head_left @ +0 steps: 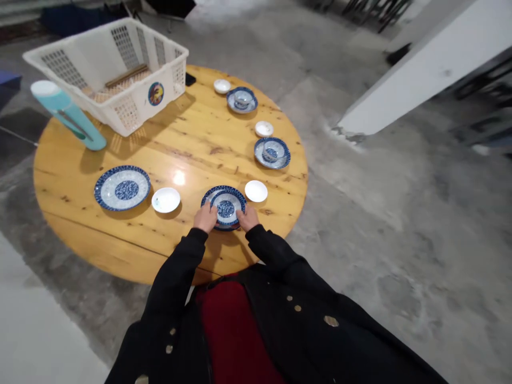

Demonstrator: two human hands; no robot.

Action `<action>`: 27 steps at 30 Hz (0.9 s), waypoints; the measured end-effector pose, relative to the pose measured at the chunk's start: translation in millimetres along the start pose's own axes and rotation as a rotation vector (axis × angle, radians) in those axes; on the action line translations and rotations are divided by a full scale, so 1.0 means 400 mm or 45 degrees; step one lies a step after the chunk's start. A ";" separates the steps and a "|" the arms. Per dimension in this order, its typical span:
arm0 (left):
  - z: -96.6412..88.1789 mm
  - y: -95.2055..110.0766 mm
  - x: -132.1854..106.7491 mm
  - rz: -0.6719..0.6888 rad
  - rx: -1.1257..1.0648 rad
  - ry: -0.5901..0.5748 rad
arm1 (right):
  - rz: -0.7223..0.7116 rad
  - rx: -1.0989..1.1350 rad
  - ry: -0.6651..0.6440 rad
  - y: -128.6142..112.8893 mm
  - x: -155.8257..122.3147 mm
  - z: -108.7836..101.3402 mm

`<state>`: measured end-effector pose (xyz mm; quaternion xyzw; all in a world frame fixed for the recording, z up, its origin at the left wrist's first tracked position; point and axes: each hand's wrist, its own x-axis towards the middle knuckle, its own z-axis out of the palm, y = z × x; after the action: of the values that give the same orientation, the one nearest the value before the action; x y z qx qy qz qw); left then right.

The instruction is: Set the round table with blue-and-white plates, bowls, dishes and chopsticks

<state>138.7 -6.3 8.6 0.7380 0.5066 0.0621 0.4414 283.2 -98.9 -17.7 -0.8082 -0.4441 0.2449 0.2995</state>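
Observation:
A blue-and-white patterned plate (226, 208) is held at its near sides between my two hands, close to the table's near edge. My left hand (206, 216) grips its left rim, and my right hand (248, 217) has the right rim, fingers closed on both sides. Behind and partly under it shows the rim of a second blue-rimmed plate (213, 192); whether the two touch I cannot tell. A small white dish (256, 191) lies just beyond my right hand. Left of my left hand are another white dish (166, 200) and a larger blue-rimmed plate (122, 188).
On the round wooden table (168, 152) stand a white plastic basket (132, 109) and a light-blue bottle (76, 120). Along the right edge are a plate (285, 154) and a farther plate (253, 104), each bearing a clear bowl, with white dishes nearby. A white pillar (408, 74) rises beyond.

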 end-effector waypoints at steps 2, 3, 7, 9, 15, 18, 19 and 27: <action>0.001 -0.011 -0.034 0.129 -0.014 0.029 | 0.018 0.006 0.096 -0.002 -0.052 -0.015; 0.006 -0.016 -0.054 0.171 -0.043 0.004 | 0.027 0.003 0.131 0.001 -0.083 -0.024; 0.057 -0.035 -0.147 0.176 -0.183 -0.175 | 0.071 -0.025 0.135 0.037 -0.213 -0.050; 0.094 -0.043 -0.190 0.159 -0.236 -0.246 | 0.079 0.015 0.116 0.066 -0.266 -0.053; 0.179 -0.047 -0.264 0.113 -0.268 -0.277 | 0.080 0.083 0.036 0.146 -0.330 -0.062; 0.219 -0.007 -0.265 0.133 -0.238 -0.211 | 0.069 0.088 0.043 0.182 -0.325 -0.101; 0.237 0.014 -0.261 0.151 -0.221 -0.198 | 0.062 0.093 0.060 0.198 -0.323 -0.122; 0.527 0.290 -0.244 0.186 -0.092 -0.308 | 0.161 0.149 0.184 0.483 -0.356 -0.385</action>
<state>285.9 -220.1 -0.7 0.7588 0.3921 0.0229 0.5196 426.2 -345.5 -26.9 -0.8312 -0.3545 0.2299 0.3613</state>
